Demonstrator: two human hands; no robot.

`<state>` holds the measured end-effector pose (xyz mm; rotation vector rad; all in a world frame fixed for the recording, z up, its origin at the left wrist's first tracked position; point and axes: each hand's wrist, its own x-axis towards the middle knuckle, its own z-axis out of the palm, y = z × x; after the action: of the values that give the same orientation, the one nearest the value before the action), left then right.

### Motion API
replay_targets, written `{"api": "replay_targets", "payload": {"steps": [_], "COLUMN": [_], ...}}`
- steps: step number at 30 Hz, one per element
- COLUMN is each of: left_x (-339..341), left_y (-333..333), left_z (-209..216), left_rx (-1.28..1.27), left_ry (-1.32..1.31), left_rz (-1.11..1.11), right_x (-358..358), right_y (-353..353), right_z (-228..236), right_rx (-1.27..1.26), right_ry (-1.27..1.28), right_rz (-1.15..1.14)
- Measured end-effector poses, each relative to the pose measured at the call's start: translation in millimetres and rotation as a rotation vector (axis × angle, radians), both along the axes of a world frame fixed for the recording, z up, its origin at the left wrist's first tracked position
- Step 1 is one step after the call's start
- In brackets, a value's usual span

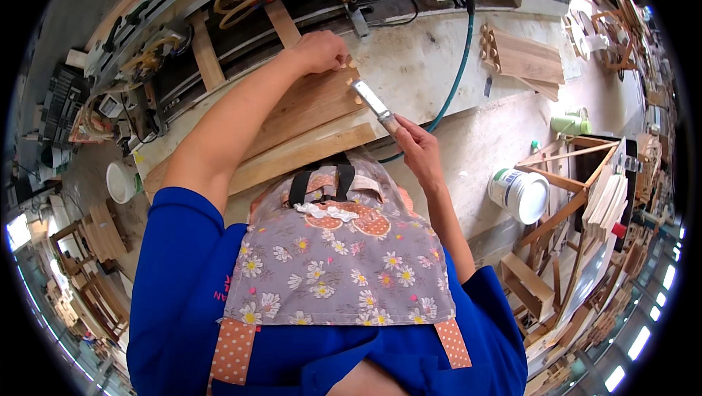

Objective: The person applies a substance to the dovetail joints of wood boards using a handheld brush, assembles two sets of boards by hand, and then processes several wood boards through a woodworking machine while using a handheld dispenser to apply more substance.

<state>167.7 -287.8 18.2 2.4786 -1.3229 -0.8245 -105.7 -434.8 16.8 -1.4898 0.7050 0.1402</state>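
Note:
My left hand [322, 52] is closed, with its fingertips at the far corner of a wooden board's end. Whatever they pinch is hidden. The brown board [314, 100] lies on the pale worktop, with small light wooden pieces along its right end. In my right hand [420, 149] is a flat hand tool [371, 100] with a bright, metal-looking head and a short handle; its exact kind is unclear. The tool's tip meets or nearly meets the board's end. A lighter wooden strip [322, 149] lies along the board's near side, close to my apron.
A machine [256, 8] with rails, hoses and clamps stands behind the worktop. A teal hose [462, 67] crosses it on the right. Boards with rounded end pegs [526, 59] lie farther right. White buckets [521, 195] [123, 182] stand on the floor either side.

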Motion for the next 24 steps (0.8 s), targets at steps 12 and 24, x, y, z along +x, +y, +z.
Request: {"api": "replay_targets", "payload": {"steps": [12, 24], "left_x": [-7, -89], "left_y": [-3, 56], "left_z": [-24, -22], "left_rx": [-0.367, -0.583], "left_ry": [-0.346, -0.487], "left_rz": [0.175, 0.233], "right_x": [1, 43], "right_y": [8, -18], "right_z": [-9, 7], "right_rx": [-0.042, -0.018], "right_ry": [0.031, 0.001], "right_rz": [0.063, 0.113]}}
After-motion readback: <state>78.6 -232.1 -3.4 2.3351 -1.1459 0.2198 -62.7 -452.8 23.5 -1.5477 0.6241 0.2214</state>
